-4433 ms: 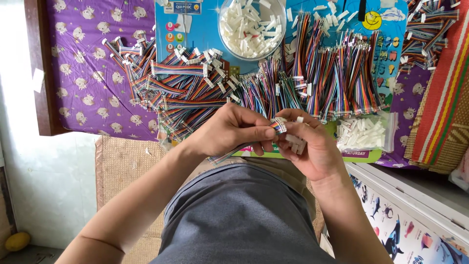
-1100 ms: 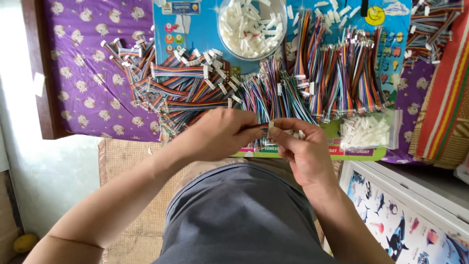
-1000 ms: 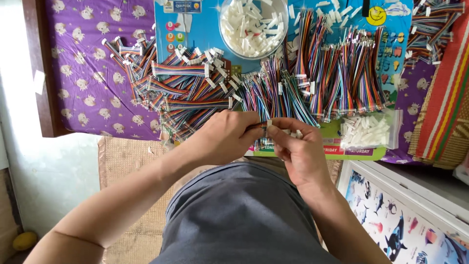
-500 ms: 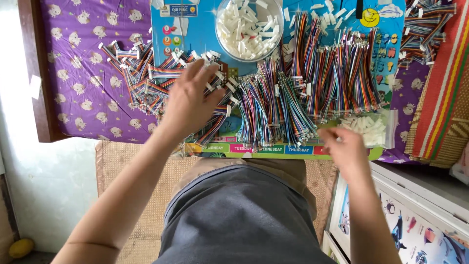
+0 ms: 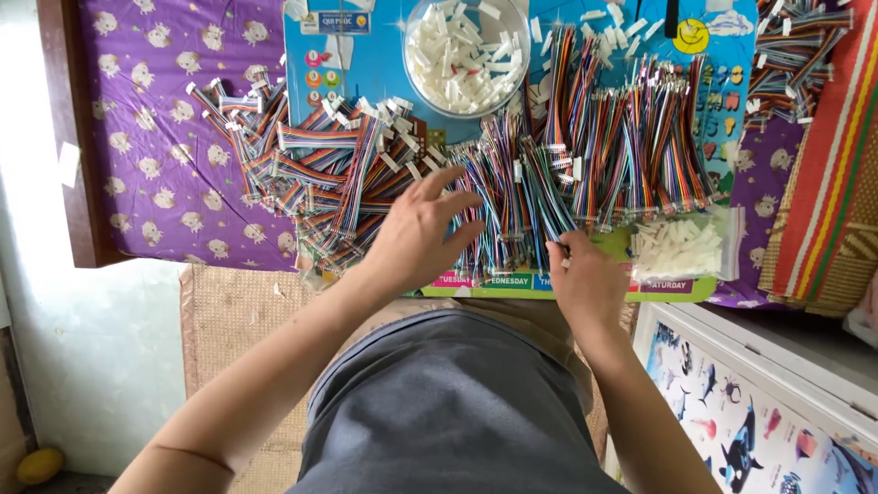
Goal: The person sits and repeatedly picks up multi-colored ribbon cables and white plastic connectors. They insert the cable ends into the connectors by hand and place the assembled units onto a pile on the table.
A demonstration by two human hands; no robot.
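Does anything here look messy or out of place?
Yes. Some white connectors lie loose on the blue board, outside the clear bowl that holds the rest, and the left ribbon cables sprawl crisscross.

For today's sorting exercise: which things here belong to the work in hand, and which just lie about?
In use:
left hand
right hand
multicoloured wire bundles
bowl of white connectors
bag of white connectors

Lying about:
purple patterned cloth
striped mat
yellow ball

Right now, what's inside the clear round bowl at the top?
The bowl holds a heap of small white connectors. Its bottom is hidden by them, and its far rim is cut off by the frame.
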